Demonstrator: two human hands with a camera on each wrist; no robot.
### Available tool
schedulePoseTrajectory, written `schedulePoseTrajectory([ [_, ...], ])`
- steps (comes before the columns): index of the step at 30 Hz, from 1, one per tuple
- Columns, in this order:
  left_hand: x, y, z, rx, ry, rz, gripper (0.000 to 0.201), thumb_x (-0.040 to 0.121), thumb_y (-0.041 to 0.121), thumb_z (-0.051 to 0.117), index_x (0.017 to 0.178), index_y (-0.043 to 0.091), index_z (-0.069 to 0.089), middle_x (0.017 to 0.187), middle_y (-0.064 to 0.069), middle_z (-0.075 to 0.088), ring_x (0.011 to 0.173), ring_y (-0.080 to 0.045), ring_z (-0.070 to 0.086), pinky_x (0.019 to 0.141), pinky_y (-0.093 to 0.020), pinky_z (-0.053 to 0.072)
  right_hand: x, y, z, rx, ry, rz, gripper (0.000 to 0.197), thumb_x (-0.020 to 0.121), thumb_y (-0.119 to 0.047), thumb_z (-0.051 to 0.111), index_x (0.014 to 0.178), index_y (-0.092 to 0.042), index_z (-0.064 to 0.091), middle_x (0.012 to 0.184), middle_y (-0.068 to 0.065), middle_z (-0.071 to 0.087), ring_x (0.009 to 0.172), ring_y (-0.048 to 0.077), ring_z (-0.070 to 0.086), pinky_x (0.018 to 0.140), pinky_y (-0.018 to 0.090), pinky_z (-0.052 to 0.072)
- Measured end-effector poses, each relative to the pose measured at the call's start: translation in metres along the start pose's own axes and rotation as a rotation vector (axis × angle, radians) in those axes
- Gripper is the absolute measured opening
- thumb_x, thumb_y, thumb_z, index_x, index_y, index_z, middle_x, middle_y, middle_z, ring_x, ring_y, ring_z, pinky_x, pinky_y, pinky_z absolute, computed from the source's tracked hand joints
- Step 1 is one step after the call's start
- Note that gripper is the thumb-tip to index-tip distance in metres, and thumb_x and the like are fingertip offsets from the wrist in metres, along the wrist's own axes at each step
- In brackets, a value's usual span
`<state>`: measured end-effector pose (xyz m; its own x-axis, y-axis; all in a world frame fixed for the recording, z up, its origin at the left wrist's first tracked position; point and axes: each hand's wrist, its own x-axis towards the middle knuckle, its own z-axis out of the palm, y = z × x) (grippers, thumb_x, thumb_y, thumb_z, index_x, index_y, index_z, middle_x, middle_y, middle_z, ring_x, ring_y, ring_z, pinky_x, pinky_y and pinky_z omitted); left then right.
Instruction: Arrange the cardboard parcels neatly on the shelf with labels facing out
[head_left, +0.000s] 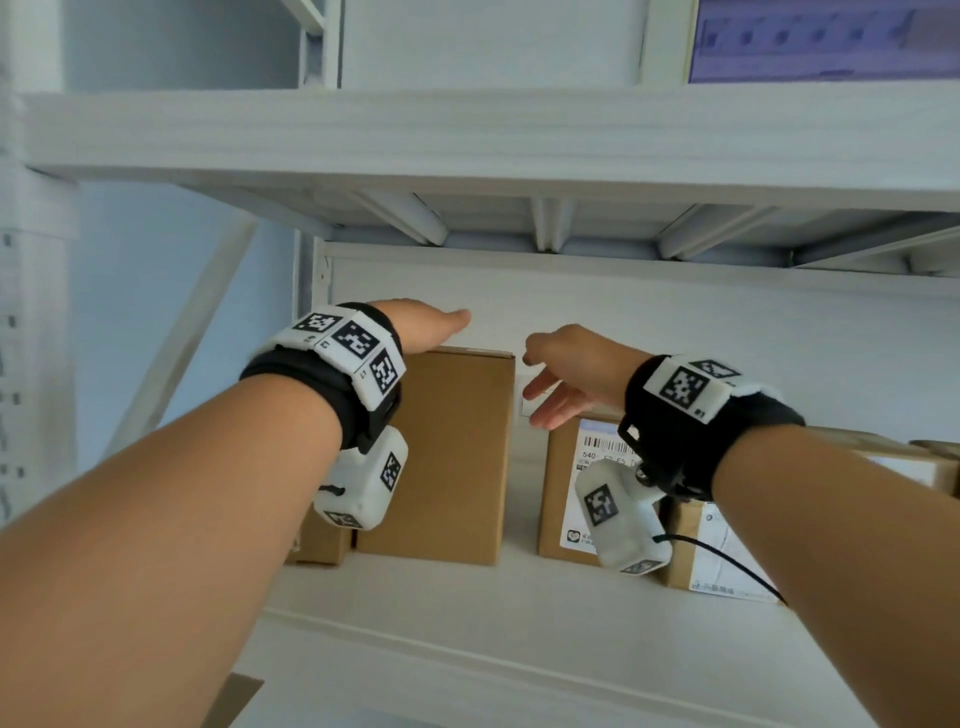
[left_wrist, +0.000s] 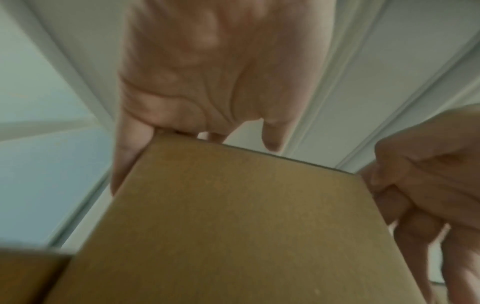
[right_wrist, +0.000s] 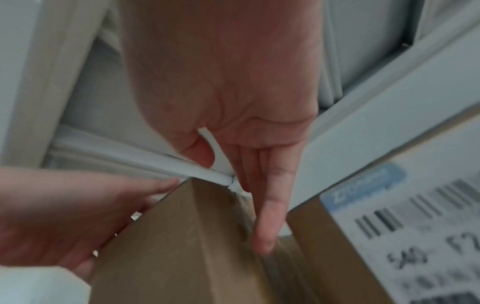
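A tall plain cardboard parcel (head_left: 452, 457) (left_wrist: 233, 226) (right_wrist: 182, 246) stands upright on the white shelf (head_left: 519, 649), with no label on its front face. My left hand (head_left: 441, 325) (left_wrist: 207, 92) lies over its top left corner, fingers curled behind the top edge and one finger down the left side. My right hand (head_left: 550, 395) (right_wrist: 233, 123) reaches into the gap on its right, with straight fingers against the parcel's right face. Right of the gap stands a shorter labelled parcel (head_left: 561, 493) (right_wrist: 311, 257), its barcode label (right_wrist: 415, 226) facing out.
A third parcel (head_left: 717, 551) with a white label stands further right, and a small parcel (head_left: 317, 545) sits low at the left behind my wrist. The upper shelf board (head_left: 467, 135) hangs close overhead. A cardboard corner (head_left: 234, 701) shows below the shelf edge.
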<state>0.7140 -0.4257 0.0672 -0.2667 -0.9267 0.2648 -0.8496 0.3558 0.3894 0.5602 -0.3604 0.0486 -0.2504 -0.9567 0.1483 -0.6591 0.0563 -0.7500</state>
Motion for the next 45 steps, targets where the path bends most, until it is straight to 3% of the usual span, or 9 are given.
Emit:
schedulePoseTrajectory([
  [5, -0.001, -0.012, -0.008, -0.141, 0.029, 0.020, 0.036, 0.092, 0.033, 0.057, 0.114, 0.004, 0.060, 0.092, -0.009, 0.061, 0.070, -0.019, 0.055, 0.059, -0.025, 0.043, -0.009, -0.009, 0.008, -0.012, 0.052, 0.001, 0.057, 0.092, -0.054, 0.043, 0.119, -0.005, 0.054, 0.101, 0.020, 0.069, 0.073, 0.032, 0.075, 0.074, 0.035, 0.062],
  [13, -0.022, -0.021, -0.050, -0.675, 0.303, 0.093, 0.021, 0.083, 0.029, 0.067, 0.090, 0.010, 0.060, 0.113, -0.016, 0.068, 0.103, -0.031, 0.066, 0.094, -0.045, 0.055, -0.041, -0.057, -0.009, -0.076, 0.374, -0.267, 0.047, 0.082, -0.043, 0.060, 0.109, -0.005, 0.061, 0.085, 0.006, 0.070, 0.067, 0.021, 0.074, 0.071, 0.037, 0.062],
  [18, -0.026, -0.040, -0.057, -0.873, 0.354, 0.092, 0.084, 0.043, 0.027, 0.077, 0.124, 0.010, 0.060, 0.112, -0.008, 0.068, 0.103, -0.029, 0.067, 0.090, -0.043, 0.057, -0.040, -0.065, 0.007, -0.035, 0.442, -0.325, 0.063, 0.072, -0.027, 0.069, 0.131, -0.015, 0.048, 0.102, 0.009, 0.068, 0.083, 0.024, 0.071, 0.077, 0.041, 0.061],
  [24, -0.024, -0.073, -0.060, -0.813, 0.396, 0.096, 0.089, 0.064, 0.001, 0.076, 0.144, 0.016, 0.040, 0.131, -0.011, 0.054, 0.118, -0.032, 0.055, 0.096, -0.047, 0.052, -0.018, -0.066, 0.032, 0.163, 0.354, -0.353, 0.073, 0.069, 0.000, 0.069, 0.135, -0.018, 0.045, 0.122, 0.012, 0.063, 0.105, 0.028, 0.064, 0.085, 0.045, 0.057],
  [27, -0.018, -0.098, -0.058, -0.653, 0.420, 0.084, 0.092, 0.065, -0.004, 0.075, 0.145, 0.024, 0.040, 0.137, -0.012, 0.047, 0.119, -0.030, 0.050, 0.098, -0.044, 0.051, -0.005, -0.066, 0.060, 0.300, 0.214, -0.369, 0.067, 0.076, 0.016, 0.057, 0.135, -0.011, 0.044, 0.126, 0.014, 0.061, 0.105, 0.030, 0.064, 0.072, 0.034, 0.058],
  [30, -0.014, -0.120, -0.052, -0.508, 0.350, -0.013, 0.071, 0.066, -0.002, 0.068, 0.129, 0.027, 0.053, 0.131, -0.012, 0.041, 0.101, -0.025, 0.046, 0.087, -0.037, 0.051, 0.009, -0.064, 0.086, 0.360, 0.076, -0.322, 0.055, 0.082, 0.023, 0.046, 0.130, -0.002, 0.047, 0.125, 0.025, 0.059, 0.097, 0.036, 0.061, 0.062, 0.028, 0.049],
  [34, -0.008, -0.125, -0.046, -0.362, 0.269, -0.040, 0.022, 0.053, 0.025, 0.065, 0.073, 0.017, 0.058, 0.113, -0.021, 0.058, 0.111, -0.039, 0.055, 0.091, -0.049, 0.051, 0.028, -0.061, 0.092, 0.202, 0.088, -0.271, 0.031, 0.089, 0.010, 0.047, 0.112, -0.003, 0.063, 0.115, 0.019, 0.068, 0.092, 0.026, 0.065, 0.081, 0.033, 0.052],
  [39, 0.017, -0.119, -0.047, -0.261, 0.403, 0.061, 0.055, 0.062, 0.059, 0.052, 0.096, 0.020, 0.071, 0.115, -0.009, 0.063, 0.105, -0.035, 0.060, 0.092, -0.047, 0.049, 0.063, -0.058, 0.077, -0.107, 0.303, -0.265, 0.022, 0.083, -0.003, 0.056, 0.082, -0.020, 0.068, 0.103, 0.008, 0.073, 0.099, 0.025, 0.068, 0.092, 0.040, 0.054],
  [45, 0.046, -0.128, -0.039, -0.203, 0.443, 0.090, 0.040, 0.074, 0.051, 0.049, 0.067, 0.014, 0.064, 0.066, 0.005, 0.062, 0.071, -0.022, 0.061, 0.092, -0.050, 0.049, 0.115, -0.038, 0.085, -0.662, 0.186, -0.168, 0.033, 0.086, -0.025, 0.057, 0.117, -0.020, 0.064, 0.134, 0.000, 0.056, 0.118, 0.020, 0.056, 0.097, 0.029, 0.045],
])
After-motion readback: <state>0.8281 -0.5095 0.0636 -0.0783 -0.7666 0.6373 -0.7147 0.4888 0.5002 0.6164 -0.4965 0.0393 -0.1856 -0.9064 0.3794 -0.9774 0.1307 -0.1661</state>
